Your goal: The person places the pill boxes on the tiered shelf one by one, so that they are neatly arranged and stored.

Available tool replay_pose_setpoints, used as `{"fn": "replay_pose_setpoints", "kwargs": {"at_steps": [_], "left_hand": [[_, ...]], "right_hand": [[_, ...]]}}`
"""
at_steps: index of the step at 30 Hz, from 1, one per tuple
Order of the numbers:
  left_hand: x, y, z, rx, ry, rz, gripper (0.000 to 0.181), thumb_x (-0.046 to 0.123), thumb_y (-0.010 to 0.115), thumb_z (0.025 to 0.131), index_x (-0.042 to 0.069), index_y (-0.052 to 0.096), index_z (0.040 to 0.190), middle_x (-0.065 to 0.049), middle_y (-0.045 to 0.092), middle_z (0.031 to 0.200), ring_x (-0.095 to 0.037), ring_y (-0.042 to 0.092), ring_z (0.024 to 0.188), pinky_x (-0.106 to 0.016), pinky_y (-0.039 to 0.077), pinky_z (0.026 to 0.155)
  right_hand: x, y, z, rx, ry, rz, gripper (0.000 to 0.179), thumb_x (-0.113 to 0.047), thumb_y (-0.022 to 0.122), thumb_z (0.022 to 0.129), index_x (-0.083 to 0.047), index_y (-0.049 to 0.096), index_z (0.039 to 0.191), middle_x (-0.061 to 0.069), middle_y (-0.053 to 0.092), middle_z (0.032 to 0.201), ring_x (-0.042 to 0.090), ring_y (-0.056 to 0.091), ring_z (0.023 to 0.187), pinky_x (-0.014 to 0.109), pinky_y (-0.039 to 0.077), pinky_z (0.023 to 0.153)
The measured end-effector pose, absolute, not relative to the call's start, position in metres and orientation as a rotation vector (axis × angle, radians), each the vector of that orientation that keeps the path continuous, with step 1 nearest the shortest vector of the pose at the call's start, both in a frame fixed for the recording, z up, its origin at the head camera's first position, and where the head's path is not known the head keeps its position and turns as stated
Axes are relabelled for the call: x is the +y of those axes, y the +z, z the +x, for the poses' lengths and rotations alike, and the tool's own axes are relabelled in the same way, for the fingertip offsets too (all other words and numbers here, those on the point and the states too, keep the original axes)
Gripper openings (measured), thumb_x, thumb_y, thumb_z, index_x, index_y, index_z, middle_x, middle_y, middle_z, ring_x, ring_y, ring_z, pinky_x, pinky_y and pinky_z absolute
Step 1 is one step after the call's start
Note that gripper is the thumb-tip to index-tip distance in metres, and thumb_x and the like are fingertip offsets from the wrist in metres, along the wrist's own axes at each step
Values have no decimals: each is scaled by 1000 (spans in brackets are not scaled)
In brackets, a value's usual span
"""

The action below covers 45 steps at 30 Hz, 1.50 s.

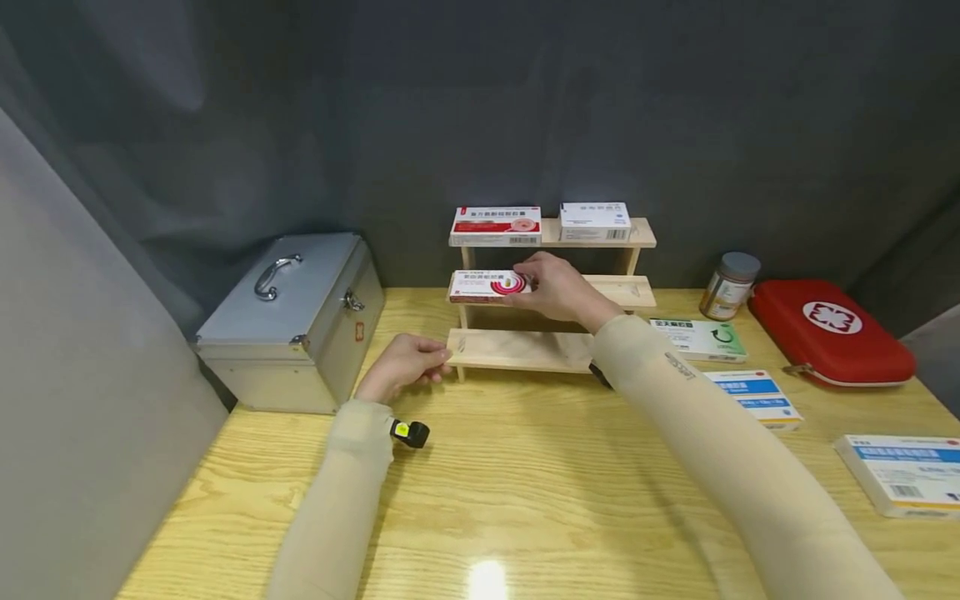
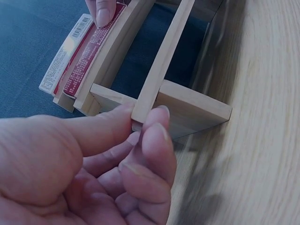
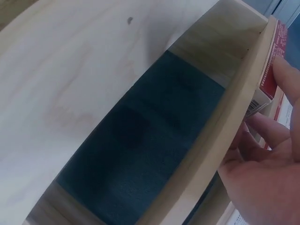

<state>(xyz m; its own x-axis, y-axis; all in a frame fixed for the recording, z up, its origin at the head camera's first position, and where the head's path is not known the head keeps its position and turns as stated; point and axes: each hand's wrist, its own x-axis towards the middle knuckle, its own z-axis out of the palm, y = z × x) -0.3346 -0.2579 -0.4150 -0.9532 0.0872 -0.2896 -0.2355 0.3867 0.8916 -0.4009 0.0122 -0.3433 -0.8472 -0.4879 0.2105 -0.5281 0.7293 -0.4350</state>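
A three-tier wooden rack [image 1: 517, 350] stands on the table against a dark curtain. My left hand [image 1: 408, 364] pinches the left end of its lowest shelf [image 2: 157, 70] between thumb and fingers. On the left part of the middle shelf lies a white and red medicine box [image 1: 476, 286]. My right hand [image 1: 558, 287] grips this box at its right end, thumb on the near side in the right wrist view. Above it, the top shelf carries a red and white medicine box [image 1: 495, 225] at left and a white medicine box [image 1: 595, 221] at right.
A silver metal case [image 1: 277, 308] stands left of the rack. To the right are a green and white box [image 1: 697, 337], two blue and white boxes [image 1: 757, 396] [image 1: 911, 471], a jar with a grey lid [image 1: 729, 287] and a red zipped first-aid case [image 1: 828, 333].
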Motion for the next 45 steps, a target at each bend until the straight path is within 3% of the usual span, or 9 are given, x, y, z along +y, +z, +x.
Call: {"fn": "replay_pose_setpoints", "kwargs": {"at_steps": [18,27,31,39,45], "left_hand": [[-248,-421,-329,2329,1634,-124,31,14,64,99,-4,64,123,-11,73,87,-12,62,64,-22,46,56],[-246,-424,-328,2323,1630,-121,33,15,64,98,-5,63,124,-13,72,91,-12,61,65,-22,47,58],[-244,-424,-331,2321,1626,-90,35,15,63,99,-6,61,127,-14,72,93,-12,62,67,-23,50,61],[-251,-417,-332,2322,1641,-86,36,13,61,100,-8,59,129,-16,72,95,-12,60,67,-21,50,60],[-258,-416,-330,2343,1605,-63,37,14,61,100,-8,58,130,-15,72,96,-12,61,69,-22,51,62]], "right_hand": [[14,-351,-399,-2829,819,793,67,-36,78,87,5,56,135,21,56,128,33,53,114,43,41,101],[23,-346,-386,-2914,777,747,76,-39,77,87,3,48,143,22,44,143,37,43,131,45,33,111],[51,-328,-356,-2966,741,790,76,-37,75,89,1,44,147,21,39,150,39,38,136,48,30,113],[140,-303,-282,-2955,672,779,64,-31,76,89,-4,53,142,20,47,144,41,48,126,58,39,102],[222,-315,-252,-3095,689,569,81,-43,81,81,-7,49,145,24,49,142,42,46,125,60,45,93]]}}
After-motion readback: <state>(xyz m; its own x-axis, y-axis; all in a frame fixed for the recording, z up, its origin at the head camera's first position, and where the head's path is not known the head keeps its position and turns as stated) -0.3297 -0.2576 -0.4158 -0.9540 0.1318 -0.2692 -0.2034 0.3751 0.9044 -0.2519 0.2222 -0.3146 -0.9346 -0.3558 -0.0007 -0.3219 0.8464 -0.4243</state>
